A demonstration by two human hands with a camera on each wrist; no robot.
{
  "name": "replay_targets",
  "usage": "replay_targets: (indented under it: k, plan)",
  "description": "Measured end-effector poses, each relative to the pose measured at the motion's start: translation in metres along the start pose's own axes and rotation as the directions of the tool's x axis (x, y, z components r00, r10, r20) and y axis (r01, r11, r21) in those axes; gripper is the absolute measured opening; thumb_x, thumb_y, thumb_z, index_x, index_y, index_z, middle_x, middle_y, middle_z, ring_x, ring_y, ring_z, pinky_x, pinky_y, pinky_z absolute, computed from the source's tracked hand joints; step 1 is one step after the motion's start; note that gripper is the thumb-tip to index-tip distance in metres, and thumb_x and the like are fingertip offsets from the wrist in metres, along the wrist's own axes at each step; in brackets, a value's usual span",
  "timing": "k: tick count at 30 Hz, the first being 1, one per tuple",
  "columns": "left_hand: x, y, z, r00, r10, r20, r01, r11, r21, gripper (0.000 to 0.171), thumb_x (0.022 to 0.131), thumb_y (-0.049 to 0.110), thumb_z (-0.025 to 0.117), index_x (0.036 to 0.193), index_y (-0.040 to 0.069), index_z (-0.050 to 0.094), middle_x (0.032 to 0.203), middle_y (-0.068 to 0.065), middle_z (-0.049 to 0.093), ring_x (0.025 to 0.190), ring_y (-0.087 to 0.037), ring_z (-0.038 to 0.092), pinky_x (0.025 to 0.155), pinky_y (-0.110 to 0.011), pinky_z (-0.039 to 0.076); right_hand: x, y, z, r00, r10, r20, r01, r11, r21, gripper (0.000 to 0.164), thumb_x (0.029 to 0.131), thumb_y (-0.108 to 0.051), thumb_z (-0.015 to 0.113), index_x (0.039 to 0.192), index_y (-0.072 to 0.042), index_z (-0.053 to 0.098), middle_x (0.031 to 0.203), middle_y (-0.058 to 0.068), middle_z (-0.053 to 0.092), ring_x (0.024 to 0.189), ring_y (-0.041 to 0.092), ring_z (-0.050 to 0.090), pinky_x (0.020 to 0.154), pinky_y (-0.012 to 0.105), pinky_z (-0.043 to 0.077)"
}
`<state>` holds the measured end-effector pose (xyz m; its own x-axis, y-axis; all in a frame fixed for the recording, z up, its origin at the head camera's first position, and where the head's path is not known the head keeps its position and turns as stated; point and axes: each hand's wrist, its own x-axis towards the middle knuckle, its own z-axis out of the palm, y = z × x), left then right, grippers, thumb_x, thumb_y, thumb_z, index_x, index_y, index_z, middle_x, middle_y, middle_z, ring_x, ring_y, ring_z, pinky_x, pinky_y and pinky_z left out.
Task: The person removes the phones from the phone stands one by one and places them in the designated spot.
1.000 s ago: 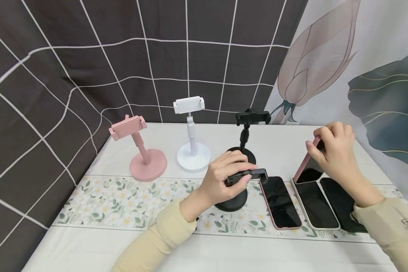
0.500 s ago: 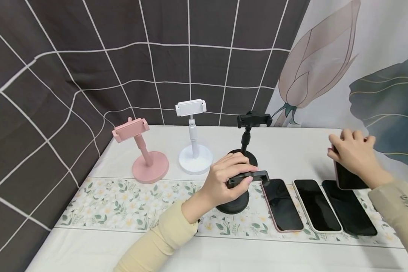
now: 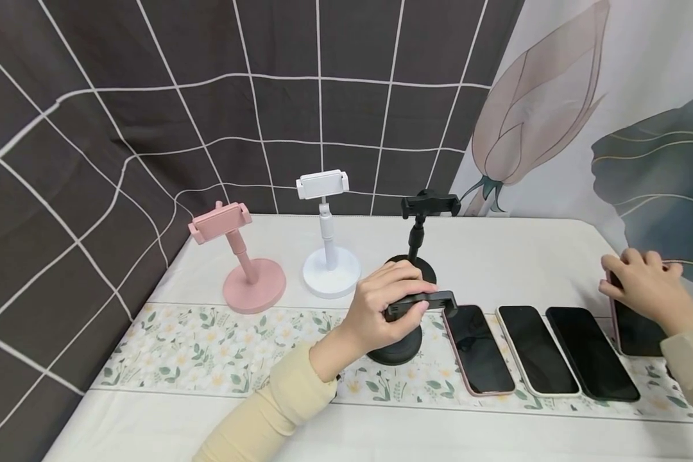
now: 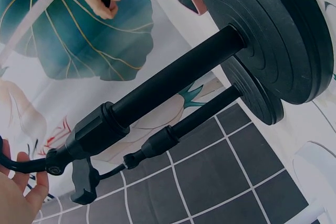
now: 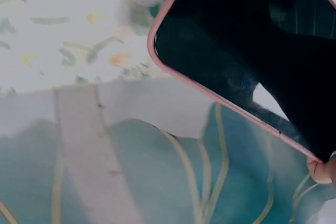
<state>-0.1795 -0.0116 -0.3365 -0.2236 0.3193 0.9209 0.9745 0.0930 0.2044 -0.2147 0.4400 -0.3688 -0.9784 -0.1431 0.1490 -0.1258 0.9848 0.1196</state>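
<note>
My left hand (image 3: 375, 308) grips the clamp head of the nearer black phone stand (image 3: 397, 351), whose round base is below. In the left wrist view that stand's post (image 4: 178, 77) runs from base to clamp, with fingers around the clamp's neck area. At the far right, my right hand (image 3: 649, 289) holds the top end of a pink-edged smartphone (image 3: 636, 332), dark screen showing. The right wrist view has this smartphone (image 5: 226, 40) over the floral cloth, a fingertip at its corner. To its left lie a black phone (image 3: 593, 353), a white-edged phone (image 3: 538, 350) and a pink-edged phone (image 3: 478, 350).
A second black phone stand (image 3: 417, 240) stands just behind the left hand. A white stand (image 3: 330, 269) and a pink stand (image 3: 254, 285) are farther left. A dark gridded curtain (image 3: 277, 109) rises behind the white table (image 3: 508, 256), with a flower-patterned curtain (image 3: 554, 83) at right.
My right hand has carried the pink-edged smartphone rightward from above the white-edged phone, past the black phone to the row's right end, and lowered it. The left hand keeps its grip.
</note>
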Motion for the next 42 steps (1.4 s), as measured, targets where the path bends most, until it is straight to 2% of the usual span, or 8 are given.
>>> replay_targets:
  k: [4,9,13,16,20,25,33,42]
  plan:
    - [0.0,0.0,0.0,1.0,0.002,-0.006,-0.002,1.0,-0.006,0.019,0.077,0.01,0.056,0.09,0.004,0.068,0.082,-0.011,0.068,0.085,-0.016,0.056,0.079,-0.027,0.052,-0.006,0.008,0.005,0.998,0.055,-0.02,-0.053,0.993,0.103,0.027,0.075,-0.014,0.065,0.084,-0.002,0.043,0.087,0.032,0.036,0.085,0.054,0.027,0.069,0.076,0.022]
    - [-0.001,0.0,0.0,1.0,0.004,-0.014,-0.004,1.0,-0.009,0.019,0.079,0.011,0.055,0.091,0.004,0.068,0.082,-0.011,0.068,0.086,-0.016,0.056,0.079,-0.028,0.052,-0.008,0.013,0.008,0.994,0.098,-0.057,-0.081,0.965,0.248,0.032,0.073,-0.009,0.065,0.092,0.004,0.042,0.095,0.038,0.032,0.089,0.057,0.024,0.067,0.073,0.022]
    - [-0.002,0.0,-0.001,1.0,0.003,-0.014,-0.003,1.0,-0.022,0.019,0.078,0.01,0.056,0.091,0.003,0.068,0.082,-0.011,0.068,0.086,-0.016,0.056,0.079,-0.028,0.052,-0.009,0.014,0.007,0.991,0.116,-0.073,-0.091,0.957,0.277,0.04,0.072,-0.009,0.065,0.096,0.01,0.039,0.09,0.039,0.036,0.085,0.057,0.031,0.064,0.071,0.026]
    - [-0.002,-0.001,-0.001,1.0,0.003,-0.02,-0.004,1.0,-0.029,0.019,0.078,0.01,0.056,0.09,0.003,0.068,0.082,-0.011,0.068,0.085,-0.016,0.056,0.078,-0.028,0.052,-0.006,0.013,0.006,0.99,0.111,-0.082,-0.086,0.96,0.267,0.045,0.071,-0.011,0.067,0.093,0.014,0.038,0.08,0.035,0.042,0.073,0.05,0.04,0.055,0.062,0.032]
    - [-0.003,-0.001,-0.001,1.0,0.007,-0.026,-0.008,1.0,-0.027,0.019,0.078,0.01,0.056,0.09,0.002,0.068,0.083,-0.012,0.068,0.086,-0.017,0.056,0.079,-0.028,0.052,-0.005,0.013,0.01,0.995,0.033,-0.092,-0.009,0.97,0.244,0.039,0.068,-0.01,0.07,0.084,0.012,0.042,0.07,0.027,0.046,0.061,0.036,0.044,0.049,0.052,0.039]
    - [-0.002,0.0,-0.001,1.0,0.001,-0.024,-0.002,1.0,-0.028,0.018,0.077,0.009,0.056,0.09,0.002,0.068,0.083,-0.012,0.068,0.088,-0.017,0.057,0.082,-0.029,0.052,-0.012,0.014,0.022,0.99,-0.06,-0.126,0.089,0.967,0.24,0.033,0.063,-0.005,0.069,0.081,0.011,0.047,0.071,0.028,0.052,0.063,0.035,0.049,0.053,0.054,0.043]
    - [-0.002,0.0,0.0,1.0,-0.009,-0.018,0.008,0.999,-0.04,0.019,0.077,0.009,0.056,0.091,0.003,0.068,0.083,-0.012,0.068,0.088,-0.017,0.056,0.082,-0.029,0.052,-0.02,0.017,0.03,0.989,-0.091,-0.118,0.119,0.957,0.266,0.03,0.062,-0.006,0.07,0.081,0.008,0.052,0.07,0.024,0.056,0.064,0.035,0.051,0.05,0.054,0.044]
    - [-0.002,0.0,-0.001,1.0,-0.007,-0.016,0.007,0.999,-0.039,0.019,0.077,0.009,0.056,0.091,0.002,0.068,0.084,-0.012,0.068,0.089,-0.018,0.057,0.083,-0.031,0.052,-0.029,0.02,0.048,0.988,-0.145,-0.05,0.153,0.944,0.292,0.026,0.062,-0.007,0.073,0.077,0.006,0.055,0.069,0.017,0.059,0.063,0.029,0.053,0.057,0.054,0.048]
